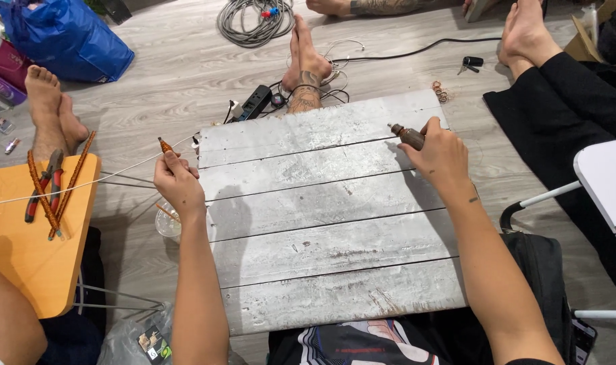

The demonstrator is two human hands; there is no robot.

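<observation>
Whitewashed plank board [321, 223] over grey floorboards [173, 67]

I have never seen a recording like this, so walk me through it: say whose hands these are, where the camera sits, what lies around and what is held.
There is one picture, from a camera on the person's head, looking down. The two bare arms reaching forward are that person's own. The left hand pinches a coiled copper-coloured piece on a pale cord. The right hand has its grip closed on a small brown tool. Below them lies a worn grey plank board. To the left, an orange table carries red-handled pliers and twisted copper rods. The bare feet around belong to other people.
</observation>
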